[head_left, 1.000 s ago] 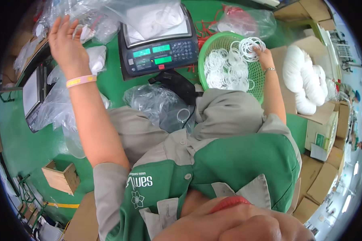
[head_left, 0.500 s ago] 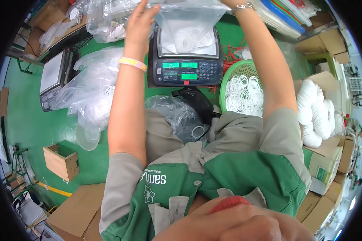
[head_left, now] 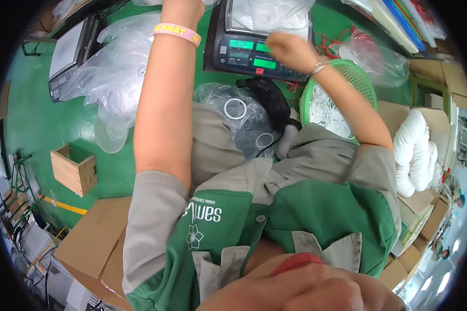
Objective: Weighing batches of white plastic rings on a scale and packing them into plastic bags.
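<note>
Half a second ago both hands were up at the clear bag on the digital scale (head_left: 262, 49); the right hand (head_left: 290, 51) has since dropped to the scale's keypad, fingers loosely curled and empty, apparently keying. The left hand (head_left: 184, 6), mostly cut off at the top, can't be read. The bag of white rings (head_left: 267, 13) lies on the pan, top centre.

Your left hand (head_left: 184, 6) is cut off by the top edge at twelve o'clock, so its grip can't be told. Your right hand (head_left: 290, 51) is motion-blurred over the scale (head_left: 254, 44), whose pan runs past the frame.
</note>
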Available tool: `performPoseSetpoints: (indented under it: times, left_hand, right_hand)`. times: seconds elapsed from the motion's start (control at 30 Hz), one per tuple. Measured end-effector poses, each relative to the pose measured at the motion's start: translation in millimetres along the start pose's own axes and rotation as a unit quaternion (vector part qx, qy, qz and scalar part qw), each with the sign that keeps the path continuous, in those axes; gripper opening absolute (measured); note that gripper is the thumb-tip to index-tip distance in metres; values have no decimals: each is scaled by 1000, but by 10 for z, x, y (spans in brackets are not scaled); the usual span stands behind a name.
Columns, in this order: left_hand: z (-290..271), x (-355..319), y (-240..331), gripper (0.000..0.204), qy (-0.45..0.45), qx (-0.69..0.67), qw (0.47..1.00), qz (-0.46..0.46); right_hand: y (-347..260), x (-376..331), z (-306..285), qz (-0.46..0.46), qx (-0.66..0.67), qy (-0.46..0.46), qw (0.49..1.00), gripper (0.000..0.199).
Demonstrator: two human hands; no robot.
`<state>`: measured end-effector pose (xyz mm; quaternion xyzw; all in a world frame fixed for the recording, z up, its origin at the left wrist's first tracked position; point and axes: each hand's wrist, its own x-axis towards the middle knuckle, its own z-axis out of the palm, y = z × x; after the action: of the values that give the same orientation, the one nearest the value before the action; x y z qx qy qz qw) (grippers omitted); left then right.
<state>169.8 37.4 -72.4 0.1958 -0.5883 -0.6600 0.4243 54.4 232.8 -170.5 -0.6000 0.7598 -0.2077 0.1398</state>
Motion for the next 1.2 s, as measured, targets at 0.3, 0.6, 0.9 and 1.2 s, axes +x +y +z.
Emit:
performPoseSetpoints:
  times: [0.3, 0.6, 0.9, 1.2]
  left_hand:
    - [-2, 35, -1, 36, 60, -97, 993, 0]
    - [-140, 99, 21, 24, 72, -179, 981, 30]
    - [-160, 16, 53, 25, 71, -160, 984, 19]
    - [-151, 91, -106, 24, 75, -120, 990, 15]
  right_hand:
    - [-112, -782, 1982, -99, -74, -284, 951, 32]
    - [-297, -567, 1654, -15, 41, -339, 940, 23]
    - [238, -626, 617, 5, 66, -106, 992, 17]
    - [2059, -2386, 663, 393, 23, -12, 919, 43]
